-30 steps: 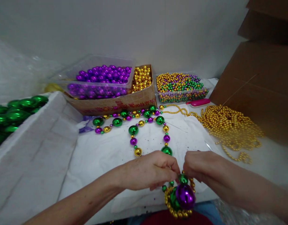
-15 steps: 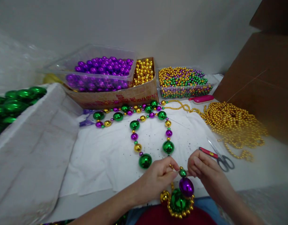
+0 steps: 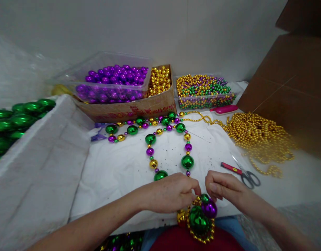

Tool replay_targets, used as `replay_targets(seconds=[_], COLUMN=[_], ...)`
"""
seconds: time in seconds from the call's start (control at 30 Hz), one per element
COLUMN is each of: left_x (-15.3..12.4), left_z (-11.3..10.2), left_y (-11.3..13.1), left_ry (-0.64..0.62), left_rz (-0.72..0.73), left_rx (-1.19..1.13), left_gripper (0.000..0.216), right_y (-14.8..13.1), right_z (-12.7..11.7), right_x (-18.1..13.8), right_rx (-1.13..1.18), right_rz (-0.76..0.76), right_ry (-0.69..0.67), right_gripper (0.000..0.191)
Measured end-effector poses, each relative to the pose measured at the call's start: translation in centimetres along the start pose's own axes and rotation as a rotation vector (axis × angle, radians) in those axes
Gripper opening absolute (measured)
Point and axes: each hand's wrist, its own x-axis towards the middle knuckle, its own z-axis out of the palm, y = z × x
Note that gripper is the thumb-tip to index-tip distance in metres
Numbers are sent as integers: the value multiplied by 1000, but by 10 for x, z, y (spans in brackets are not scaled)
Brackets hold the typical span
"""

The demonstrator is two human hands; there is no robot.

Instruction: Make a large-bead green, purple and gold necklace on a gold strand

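Observation:
My left hand [image 3: 173, 193] is closed in a pinch at the near end of a bead necklace [image 3: 188, 161], beside its small gold beads. Close by, my right hand [image 3: 224, 188] has its fingers curled together next to a small green bead [image 3: 204, 199]; what they grip is hidden. Below the hands hang a shiny purple ball [image 3: 209, 208] and a big green ball [image 3: 199, 220], the latter ringed by a string of small gold beads [image 3: 201, 240]. The rest of the necklace loops over a white cloth [image 3: 118, 174], partly covered by my left hand.
Behind stand a clear tub of purple balls [image 3: 116, 75], a carton of gold beads [image 3: 159, 79] and a tub of mixed beads [image 3: 204, 87]. Gold bead strings [image 3: 260, 136], scissors [image 3: 251, 179] and a red-handled cutter [image 3: 231, 168] lie right. A foam box [image 3: 42, 164] of green balls stands left.
My left hand has turned more palm-down over the necklace's near end. The small green bead and purple ball have dropped slightly, and the purple ball has swung a little right.

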Motion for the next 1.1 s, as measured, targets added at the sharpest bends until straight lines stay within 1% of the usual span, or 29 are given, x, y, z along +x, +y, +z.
replay_targets(seconds=[0.07,0.13,0.17,0.2,0.23,0.3,0.37,0.4,0.43,0.47,0.5,0.57,0.63,0.7,0.77,0.87,0.97,1.1], left_x=[3,6,8,8,9,8,6,4,3,3,4,6,10,14,16,16,12,6], left_z=[-3,-6,-6,-7,-7,-6,-2,1,5,10,15,27,38,46,53,60,66,73], left_y=[3,5,6,6,5,2,-2,-5,-8,-11,-15,-22,-30,-37,-43,-49,-50,-46], left_ry=[-15,-32,-38,-43,-39,-19,24,54,86,113,139,162,150,114,73,41,-15,-124], left_rz=[-57,-145,-187,-219,-239,-234,-207,-194,-183,-171,-161,-142,-120,-109,-109,-121,-195,-330], left_rx=[-97,-251,-355,-474,-605,-861,-1065,-1140,-1200,-1248,-1290,-1357,-1402,-1425,-1433,-1474,-1540,-1498], left_gripper=[13,11,11,10,9,5,6,8,9,10,11,10,9,8,8,7,11,6], right_y=[-24,-48,-59,-69,-77,-84,-77,-67,-55,-40,-23,9,34,49,55,56,57,60], right_z=[-10,-17,-19,-19,-17,-9,5,12,19,26,33,45,55,62,65,68,70,76], right_x=[7,17,22,26,28,24,10,2,-7,-14,-21,-27,-25,-20,-13,-7,-3,-1], right_rx=[-138,-212,-240,-275,-318,-416,-466,-434,-369,-281,-167,48,298,557,768,960,1069,1164], right_rz=[28,54,62,57,40,-31,-119,-147,-165,-187,-249,-285,-261,-193,-104,-12,-1,-17], right_ry=[-124,-211,-223,-206,-156,15,178,215,226,269,301,386,482,570,604,576,553,503], right_gripper=[34,34,34,34,34,32,28,27,25,25,26,26,24,22,22,22,20,23])
